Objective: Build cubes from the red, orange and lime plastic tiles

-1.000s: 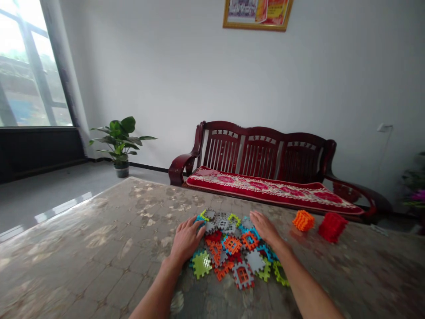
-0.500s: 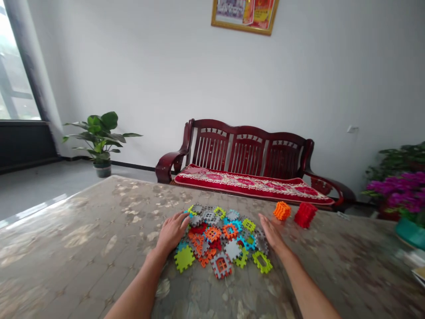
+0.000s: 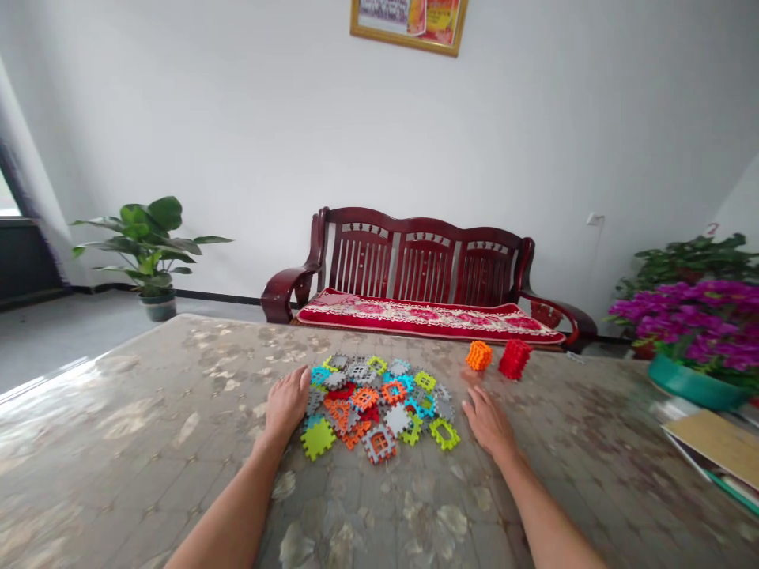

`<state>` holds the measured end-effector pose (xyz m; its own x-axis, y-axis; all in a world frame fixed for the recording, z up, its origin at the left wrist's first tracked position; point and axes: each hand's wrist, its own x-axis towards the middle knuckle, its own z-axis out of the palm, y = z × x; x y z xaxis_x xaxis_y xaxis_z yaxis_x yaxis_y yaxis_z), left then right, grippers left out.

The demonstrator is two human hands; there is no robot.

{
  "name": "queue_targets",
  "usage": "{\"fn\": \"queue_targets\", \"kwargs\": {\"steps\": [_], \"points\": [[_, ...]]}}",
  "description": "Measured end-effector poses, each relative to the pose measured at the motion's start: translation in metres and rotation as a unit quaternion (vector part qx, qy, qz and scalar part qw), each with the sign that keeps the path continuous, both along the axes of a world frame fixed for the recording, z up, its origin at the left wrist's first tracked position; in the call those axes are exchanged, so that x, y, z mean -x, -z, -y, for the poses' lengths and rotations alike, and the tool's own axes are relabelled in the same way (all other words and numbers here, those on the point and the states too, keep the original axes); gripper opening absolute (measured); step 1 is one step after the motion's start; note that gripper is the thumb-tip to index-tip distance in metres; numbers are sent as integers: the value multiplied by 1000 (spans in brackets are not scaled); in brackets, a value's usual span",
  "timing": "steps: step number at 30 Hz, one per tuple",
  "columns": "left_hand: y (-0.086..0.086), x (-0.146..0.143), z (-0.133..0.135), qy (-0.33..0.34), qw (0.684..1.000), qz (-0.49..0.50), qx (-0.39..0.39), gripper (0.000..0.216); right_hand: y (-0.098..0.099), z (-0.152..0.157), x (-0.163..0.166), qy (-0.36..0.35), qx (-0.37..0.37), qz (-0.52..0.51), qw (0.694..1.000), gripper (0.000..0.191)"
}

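Note:
A heap of flat interlocking plastic tiles (image 3: 379,399) in grey, orange, red, blue and lime green lies on the patterned table (image 3: 148,442). My left hand (image 3: 288,403) rests flat on the table at the heap's left edge, fingers stretched out and touching the nearest tiles. My right hand (image 3: 489,423) lies flat just right of the heap, fingers out, holding nothing. Two built cubes stand farther back on the right: an orange cube (image 3: 478,355) and a red cube (image 3: 515,359).
A dark wooden bench (image 3: 424,273) with a red cushion stands behind the table. A potted green plant (image 3: 148,245) is at the left wall. Purple flowers in a teal pot (image 3: 691,348) and some flat papers (image 3: 720,446) sit at the table's right side.
The view has swung to the right, bringing the flowers and papers in. My right hand has slid off the heap to the bare table on its right. My left hand stays at the left edge.

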<state>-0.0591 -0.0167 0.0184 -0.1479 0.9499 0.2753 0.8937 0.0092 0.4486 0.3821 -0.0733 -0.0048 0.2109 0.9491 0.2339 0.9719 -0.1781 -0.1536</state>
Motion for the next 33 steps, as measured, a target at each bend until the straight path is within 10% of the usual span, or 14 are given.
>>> {"fn": "queue_targets", "kwargs": {"steps": [33], "points": [[0,32,59,-148,969,-157,121,62,-5,0,3,-5,-23,-27,999,45]]}}
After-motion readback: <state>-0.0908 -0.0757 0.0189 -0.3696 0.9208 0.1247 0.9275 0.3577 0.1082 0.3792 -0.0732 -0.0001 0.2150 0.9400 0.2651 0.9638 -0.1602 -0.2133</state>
